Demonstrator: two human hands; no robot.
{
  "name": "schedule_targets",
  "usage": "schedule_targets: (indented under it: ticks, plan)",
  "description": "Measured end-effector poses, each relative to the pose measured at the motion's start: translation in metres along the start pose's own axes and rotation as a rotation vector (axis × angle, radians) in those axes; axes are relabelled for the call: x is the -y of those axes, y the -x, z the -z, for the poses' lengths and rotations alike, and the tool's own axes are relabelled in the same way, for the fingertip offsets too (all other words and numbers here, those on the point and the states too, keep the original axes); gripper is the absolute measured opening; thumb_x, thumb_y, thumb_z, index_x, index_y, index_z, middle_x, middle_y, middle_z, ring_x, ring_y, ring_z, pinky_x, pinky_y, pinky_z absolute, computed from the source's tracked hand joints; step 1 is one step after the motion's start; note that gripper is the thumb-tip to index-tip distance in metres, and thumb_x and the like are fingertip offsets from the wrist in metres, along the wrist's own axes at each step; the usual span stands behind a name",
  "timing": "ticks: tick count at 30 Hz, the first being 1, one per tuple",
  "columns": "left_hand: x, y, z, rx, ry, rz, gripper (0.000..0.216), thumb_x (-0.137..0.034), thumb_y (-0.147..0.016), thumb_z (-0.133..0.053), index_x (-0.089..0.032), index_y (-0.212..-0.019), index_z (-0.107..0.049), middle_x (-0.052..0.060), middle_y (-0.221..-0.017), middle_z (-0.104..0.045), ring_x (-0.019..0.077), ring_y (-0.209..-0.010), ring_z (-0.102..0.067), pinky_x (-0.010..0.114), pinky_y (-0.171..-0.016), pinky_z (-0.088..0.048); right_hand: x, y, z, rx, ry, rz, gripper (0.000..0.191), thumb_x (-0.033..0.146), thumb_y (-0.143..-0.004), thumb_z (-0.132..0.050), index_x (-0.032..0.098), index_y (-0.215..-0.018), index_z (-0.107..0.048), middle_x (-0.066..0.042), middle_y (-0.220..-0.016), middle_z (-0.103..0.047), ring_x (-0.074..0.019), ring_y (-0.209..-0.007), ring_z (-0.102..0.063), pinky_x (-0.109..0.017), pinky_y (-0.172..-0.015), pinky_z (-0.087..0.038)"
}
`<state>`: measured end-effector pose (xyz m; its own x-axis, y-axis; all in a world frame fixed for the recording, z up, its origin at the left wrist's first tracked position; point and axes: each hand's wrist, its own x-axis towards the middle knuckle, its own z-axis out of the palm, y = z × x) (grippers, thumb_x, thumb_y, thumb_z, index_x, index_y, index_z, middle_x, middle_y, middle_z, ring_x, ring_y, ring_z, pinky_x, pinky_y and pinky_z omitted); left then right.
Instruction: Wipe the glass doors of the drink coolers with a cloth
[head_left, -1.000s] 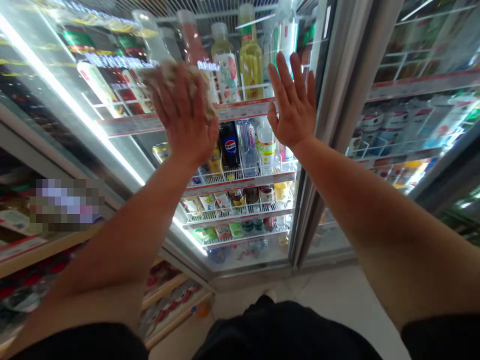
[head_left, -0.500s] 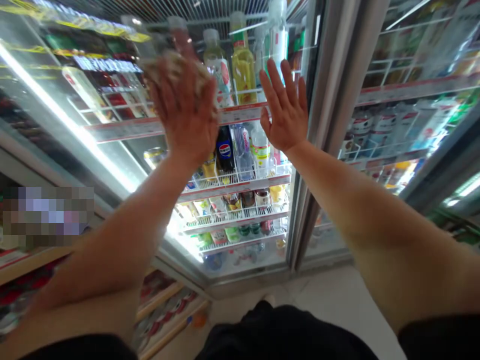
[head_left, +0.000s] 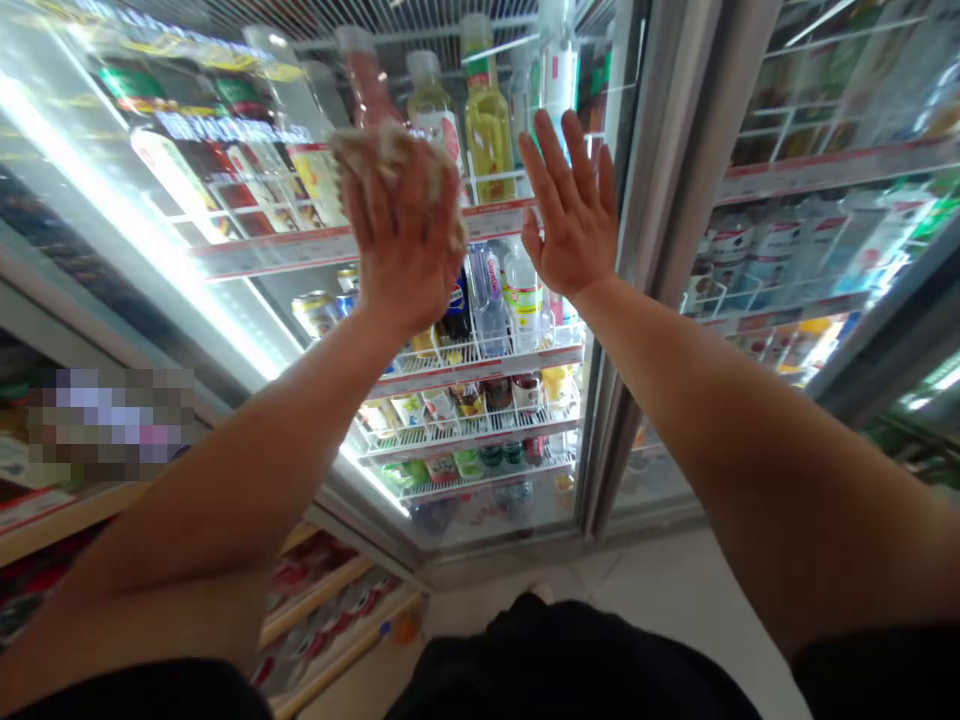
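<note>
My left hand (head_left: 409,245) presses a crumpled light-coloured cloth (head_left: 351,148) against the glass door of a drinks fridge. Its fingers spread over the cloth and hide most of it. To the right, my right hand (head_left: 574,225) lies flat with fingers apart on the same glass, near the metal door frame (head_left: 660,230), and holds nothing. Behind the glass stand a yellow bottle (head_left: 487,140), a pink bottle (head_left: 367,80) and a dark cola bottle (head_left: 456,315), partly covered by my left hand.
Wire shelves with price strips (head_left: 480,377) hold bottles and cups inside the fridge. A bright light strip (head_left: 142,240) runs down its left side. Another fridge section (head_left: 780,240) stands at right. Wooden shelves (head_left: 337,640) with goods are at lower left, above a pale floor (head_left: 667,590).
My left hand has moved right and slightly down across the glass with the cloth, now covering part of the cola bottle. My right hand stays almost in place.
</note>
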<state>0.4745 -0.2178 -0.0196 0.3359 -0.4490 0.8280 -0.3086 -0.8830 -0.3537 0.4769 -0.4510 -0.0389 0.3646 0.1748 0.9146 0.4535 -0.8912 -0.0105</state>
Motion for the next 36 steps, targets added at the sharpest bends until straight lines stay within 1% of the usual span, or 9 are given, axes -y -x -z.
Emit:
schedule_targets:
  ticks: [3, 8, 11, 17, 22, 25, 30, 32, 36]
  plan:
    - [-0.001, 0.005, 0.006, 0.192, 0.116, -0.137, 0.062, -0.048, -0.099, -0.042, -0.034, -0.158, -0.029, -0.011, -0.169, -0.007, 0.0192, -0.156, 0.014, 0.048, -0.128, 0.018, 0.0, 0.0, 0.0, 0.003, 0.005, 0.005, 0.065, 0.037, -0.097, -0.027, 0.042, -0.161, -0.018, 0.014, -0.163, -0.029, -0.0187, -0.157, -0.005, -0.057, -0.131, -0.01]
    - [0.061, -0.056, 0.019, -0.147, -0.365, 0.259, 0.075, -0.051, -0.101, -0.019, -0.004, -0.159, -0.011, -0.004, -0.169, -0.013, -0.0097, -0.114, 0.053, 0.008, -0.1, 0.032, -0.002, 0.0, 0.0, -0.004, 0.025, 0.014, 0.065, 0.038, -0.097, -0.026, 0.041, -0.161, -0.017, 0.015, -0.164, -0.026, -0.0169, -0.156, -0.002, -0.053, -0.131, -0.009]
    - [0.04, -0.05, 0.013, -0.21, -0.349, 0.351, 0.076, -0.052, -0.1, -0.022, -0.004, -0.158, -0.013, 0.0, -0.169, -0.017, -0.0066, -0.119, 0.05, 0.01, -0.105, 0.028, -0.003, 0.0, -0.001, -0.006, 0.042, 0.021, 0.065, 0.036, -0.097, -0.025, 0.043, -0.161, -0.014, 0.016, -0.164, -0.023, -0.0152, -0.156, -0.002, -0.052, -0.131, -0.008]
    - [-0.016, 0.005, 0.006, 0.2, 0.045, -0.157, 0.063, -0.045, -0.098, -0.043, -0.031, -0.159, -0.031, -0.004, -0.168, -0.019, 0.0153, -0.155, 0.011, 0.04, -0.129, 0.009, -0.003, 0.0, -0.004, -0.026, 0.079, 0.046, 0.065, 0.033, -0.097, -0.024, 0.041, -0.161, -0.014, 0.016, -0.165, -0.019, -0.0156, -0.156, -0.003, -0.051, -0.131, -0.007]
    - [0.047, -0.055, 0.016, -0.234, -0.329, 0.1, 0.065, -0.045, -0.102, -0.021, -0.018, -0.161, -0.015, -0.007, -0.169, -0.015, -0.0045, -0.123, 0.048, 0.019, -0.112, 0.026, -0.002, 0.001, -0.001, -0.003, 0.1, 0.025, 0.066, 0.034, -0.098, -0.027, 0.04, -0.162, -0.013, 0.012, -0.164, -0.027, -0.0173, -0.156, -0.003, -0.056, -0.13, -0.01]
    - [0.036, -0.053, 0.01, -0.308, -0.294, 0.231, 0.065, -0.043, -0.102, -0.027, -0.017, -0.161, -0.017, -0.006, -0.168, -0.018, -0.0044, -0.118, 0.051, 0.019, -0.11, 0.031, -0.002, 0.0, 0.0, 0.007, 0.063, 0.023, 0.066, 0.034, -0.097, -0.029, 0.039, -0.162, -0.017, 0.011, -0.165, -0.026, -0.0197, -0.156, -0.004, -0.057, -0.13, -0.011]
    - [-0.029, 0.023, -0.003, 0.157, 0.071, -0.073, 0.06, -0.04, -0.101, -0.038, -0.034, -0.16, -0.026, -0.007, -0.17, -0.012, 0.0203, -0.153, 0.022, 0.049, -0.125, 0.022, -0.003, 0.0, -0.002, -0.019, 0.057, 0.052, 0.063, 0.035, -0.098, -0.025, 0.032, -0.161, -0.025, 0.009, -0.167, -0.02, -0.0188, -0.156, -0.003, -0.05, -0.131, -0.007]
    - [-0.018, 0.027, 0.001, 0.182, 0.068, -0.112, 0.06, -0.044, -0.1, -0.038, -0.036, -0.159, -0.028, -0.011, -0.169, -0.009, 0.0215, -0.155, 0.016, 0.048, -0.126, 0.02, -0.002, 0.0, -0.002, -0.01, 0.048, 0.045, 0.064, 0.036, -0.098, -0.025, 0.035, -0.161, -0.021, 0.011, -0.166, -0.022, -0.019, -0.156, -0.003, -0.052, -0.131, -0.008]
    - [0.047, -0.016, 0.015, -0.164, -0.095, 0.102, 0.069, -0.045, -0.099, -0.025, -0.02, -0.162, -0.013, -0.015, -0.169, 0.005, 0.004, -0.133, 0.045, 0.024, -0.117, 0.028, 0.0, 0.0, 0.001, 0.001, 0.059, 0.013, 0.065, 0.035, -0.097, -0.026, 0.044, -0.161, -0.013, 0.016, -0.163, -0.028, -0.0164, -0.156, -0.003, -0.054, -0.131, -0.011]
